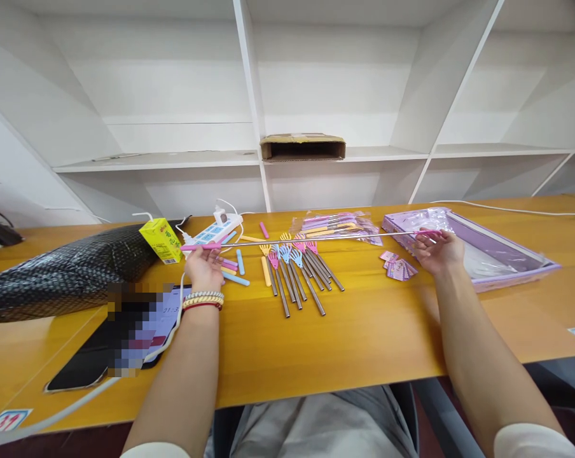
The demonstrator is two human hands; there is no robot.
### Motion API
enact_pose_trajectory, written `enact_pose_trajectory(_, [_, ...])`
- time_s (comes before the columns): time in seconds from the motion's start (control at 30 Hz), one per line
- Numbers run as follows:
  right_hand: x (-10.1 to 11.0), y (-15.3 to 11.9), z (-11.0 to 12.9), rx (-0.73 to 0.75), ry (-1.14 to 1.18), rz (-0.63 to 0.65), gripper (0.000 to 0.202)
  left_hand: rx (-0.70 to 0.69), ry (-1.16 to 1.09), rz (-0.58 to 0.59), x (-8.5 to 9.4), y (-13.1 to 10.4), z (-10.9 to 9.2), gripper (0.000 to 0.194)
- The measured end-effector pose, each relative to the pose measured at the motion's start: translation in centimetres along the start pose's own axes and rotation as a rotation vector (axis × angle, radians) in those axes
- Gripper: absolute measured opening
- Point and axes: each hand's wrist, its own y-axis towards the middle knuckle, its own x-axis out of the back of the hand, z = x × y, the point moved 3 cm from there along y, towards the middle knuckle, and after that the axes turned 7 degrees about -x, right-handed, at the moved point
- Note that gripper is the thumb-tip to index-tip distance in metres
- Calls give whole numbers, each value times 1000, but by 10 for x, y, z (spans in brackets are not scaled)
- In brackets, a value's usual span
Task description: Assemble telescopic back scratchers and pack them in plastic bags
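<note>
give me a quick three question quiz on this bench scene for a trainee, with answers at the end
1. True or false: the left hand and the right hand are at opposite ends of the long metal rod.
2. Which thing sits on the white shelf?
A. yellow drink carton
B. cardboard box
C. power strip
3. Fill in the side, as the person sees it: the purple tray lies to the ____ of the claw-headed sticks.

Key: 1 true; 2 B; 3 right
</note>
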Motion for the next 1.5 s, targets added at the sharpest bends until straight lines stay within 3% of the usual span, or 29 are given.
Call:
enact_pose_trajectory(0.17, [2,2,-5,-36,143,-97,11,54,-47,-17,1,-1,0,12])
enact_pose_trajectory(0.27, [2,5,-8,-42,184,-50,13,37,-66,-41,2,2,2,8])
enact_pose_trajectory(0.43, [4,9,-11,-60,174,3,17,102,-135,-12,3,8,6,17])
enact_pose_trajectory(0.6, [2,5,-13,-49,244,82,53,90,-154,-6,3,6,5,17])
enact_pose_trajectory(0.77, [-8,-6,-12,6,342,227,64,69,-140,46,2,1,4,18])
enact_pose_trajectory(1.1, [-19,-21,-6,109,393,227,31,59,-147,40,3,6,5,23])
enact_pose_trajectory(1.3, [-19,-25,-7,151,371,193,22,68,-158,47,1,3,3,20])
enact_pose_trajectory(1.5, [-20,-24,-8,120,350,237,17,71,-199,17,-1,0,1,12])
